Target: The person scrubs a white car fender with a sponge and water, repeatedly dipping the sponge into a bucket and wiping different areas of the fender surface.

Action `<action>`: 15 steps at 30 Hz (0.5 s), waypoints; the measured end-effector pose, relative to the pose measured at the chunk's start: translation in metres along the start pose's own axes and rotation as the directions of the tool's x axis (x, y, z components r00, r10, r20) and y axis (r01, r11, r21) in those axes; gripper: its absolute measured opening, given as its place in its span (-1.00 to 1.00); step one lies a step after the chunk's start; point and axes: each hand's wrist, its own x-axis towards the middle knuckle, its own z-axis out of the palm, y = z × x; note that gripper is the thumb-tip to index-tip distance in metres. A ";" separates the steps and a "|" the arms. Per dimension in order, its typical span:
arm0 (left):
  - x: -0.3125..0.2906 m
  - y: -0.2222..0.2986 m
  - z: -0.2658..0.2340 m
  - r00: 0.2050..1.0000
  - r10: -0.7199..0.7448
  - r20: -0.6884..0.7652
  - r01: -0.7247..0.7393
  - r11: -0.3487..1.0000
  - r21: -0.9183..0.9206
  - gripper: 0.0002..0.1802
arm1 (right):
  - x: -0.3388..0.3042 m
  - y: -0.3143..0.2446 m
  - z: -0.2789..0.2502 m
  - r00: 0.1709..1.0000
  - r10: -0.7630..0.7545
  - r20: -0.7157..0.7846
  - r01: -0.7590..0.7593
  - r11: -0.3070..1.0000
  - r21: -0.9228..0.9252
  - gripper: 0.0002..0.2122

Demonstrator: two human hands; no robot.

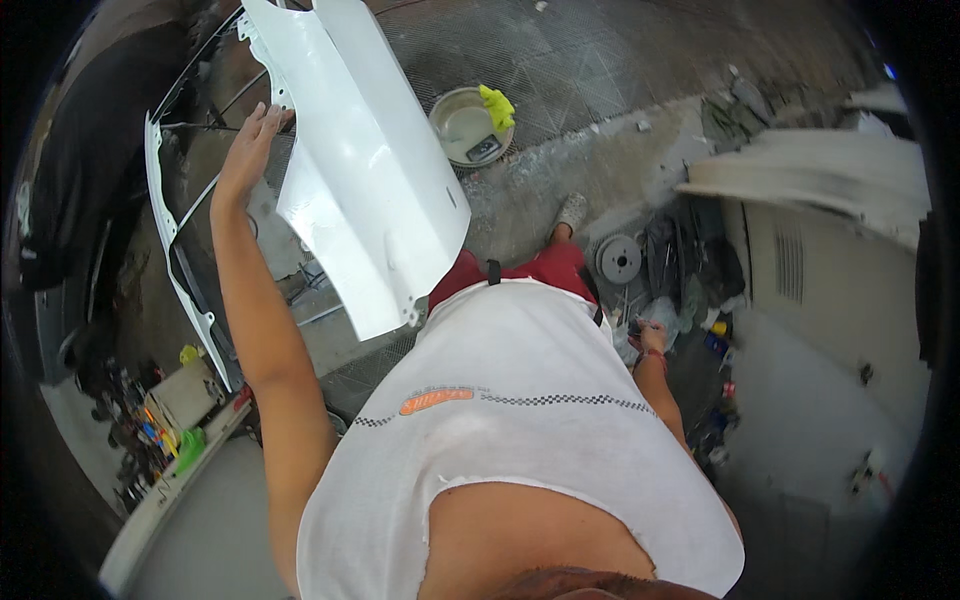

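Observation:
A glossy white car fender [370,150] stands in front of me, left of centre, its lower end close to my legs. My left hand [252,150] is stretched out along the fender's left edge with its fingers straight. The fingertips are at the notched edge; whether they press on it I cannot tell. Low at my right side, my right hand [652,337] has its fingers curled in, beside a clear plastic bag [662,312]. What those fingers hold, if anything, is too small to make out.
Beyond the fender, a round basin [437,125] of cloudy water holds a yellow-green cloth [497,107] and a dark grey block [484,149]. A thin white-edged panel [163,225] stands at left. To the right are a brake disc [618,259], clutter and a pale cabinet [825,260].

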 end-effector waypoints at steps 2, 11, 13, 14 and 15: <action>-0.030 0.031 0.003 0.985 -0.092 -0.149 0.077 0.992 -0.103 -0.25 | 0.042 -0.046 -0.004 0.995 -0.070 0.072 0.071 0.997 -0.005 -0.54; -0.113 0.175 0.086 0.750 -0.110 -0.653 0.231 0.967 0.103 -0.45 | 0.201 -0.318 0.004 0.808 -0.502 0.308 0.581 0.763 -0.281 -0.62; -0.128 0.215 0.084 0.722 0.060 -0.690 0.189 0.941 0.279 -0.48 | 0.220 -0.383 0.013 0.762 -0.550 0.341 0.645 0.686 -0.335 -0.62; -0.135 0.238 0.076 0.709 0.127 -0.694 0.194 0.911 0.365 -0.50 | 0.227 -0.414 0.020 0.747 -0.570 0.341 0.664 0.662 -0.348 -0.62; -0.144 0.262 0.063 0.656 0.217 -0.723 0.186 0.882 0.434 -0.52 | 0.233 -0.441 0.029 0.718 -0.585 0.377 0.693 0.649 -0.312 -0.62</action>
